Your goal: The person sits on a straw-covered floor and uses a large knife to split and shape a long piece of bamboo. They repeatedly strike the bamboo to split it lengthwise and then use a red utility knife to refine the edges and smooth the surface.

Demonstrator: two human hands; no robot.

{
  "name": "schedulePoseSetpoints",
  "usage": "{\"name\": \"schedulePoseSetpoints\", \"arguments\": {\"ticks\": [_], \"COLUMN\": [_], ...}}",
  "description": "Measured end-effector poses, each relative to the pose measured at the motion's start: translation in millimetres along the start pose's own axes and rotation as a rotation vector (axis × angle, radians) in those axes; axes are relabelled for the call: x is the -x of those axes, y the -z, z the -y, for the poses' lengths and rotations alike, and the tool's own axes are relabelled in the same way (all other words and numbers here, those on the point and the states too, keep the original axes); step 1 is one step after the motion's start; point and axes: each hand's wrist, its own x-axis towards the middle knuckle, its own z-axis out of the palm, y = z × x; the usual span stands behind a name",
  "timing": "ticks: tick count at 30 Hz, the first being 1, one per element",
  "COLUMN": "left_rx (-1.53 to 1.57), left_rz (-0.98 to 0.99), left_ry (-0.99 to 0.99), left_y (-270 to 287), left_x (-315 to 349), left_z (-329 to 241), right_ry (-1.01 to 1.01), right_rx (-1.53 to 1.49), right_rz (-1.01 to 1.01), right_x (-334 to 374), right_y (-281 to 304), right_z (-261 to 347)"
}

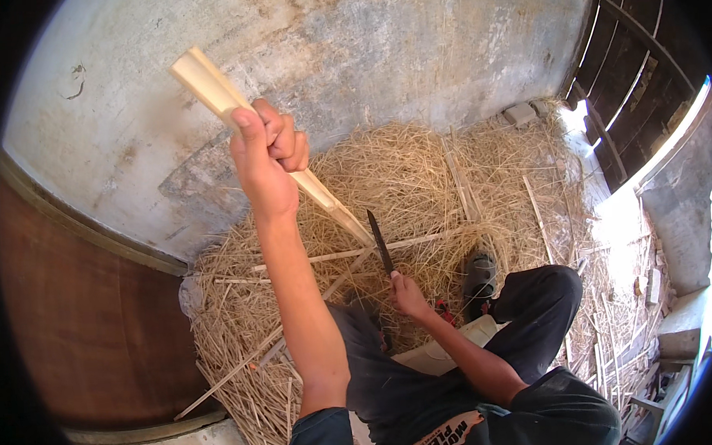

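Observation:
My left hand point(269, 161), raised high at the left, is closed around a long pale split bamboo piece point(210, 82). The piece slants from its wide upper end near the wall down to a lower end close to the knife. Low in the middle, my right hand point(409, 297) grips a knife point(380, 242) with a narrow dark blade pointing up and slightly left. The fingers of that hand hide the handle. Blade and bamboo end appear close together; whether they touch I cannot tell.
Straw-like shavings and thin strips point(417, 173) cover the floor around my legs. A worn plaster wall point(397, 56) rises behind. At the left is a brown panel point(100, 310); at the right, a dark slatted wooden door point(641, 71). My foot wears a dark clog point(479, 277).

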Motion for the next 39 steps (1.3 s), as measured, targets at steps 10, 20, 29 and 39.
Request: {"name": "schedulePoseSetpoints", "arguments": {"ticks": [10,20,29,39], "left_rx": [-0.007,0.086,0.34,0.347], "left_rz": [0.069,0.144,0.392,0.418], "left_ry": [0.013,0.012,0.063,0.053], "left_y": [10.9,23.1,33.8,49.9], "left_x": [3.5,7.2,5.7,9.8], "left_z": [-5.2,-4.9,-1.2,-7.6], "right_ry": [0.421,-0.326,-0.175,0.445], "right_rx": [-0.609,-0.672,-0.725,-0.722], "right_rz": [-0.377,0.039,-0.015,-0.37], "right_x": [41.0,32.9,33.0,51.7], "right_y": [22.2,3.2,-1.7,20.2], "right_z": [122.9,8.3,28.1,127.3]}}
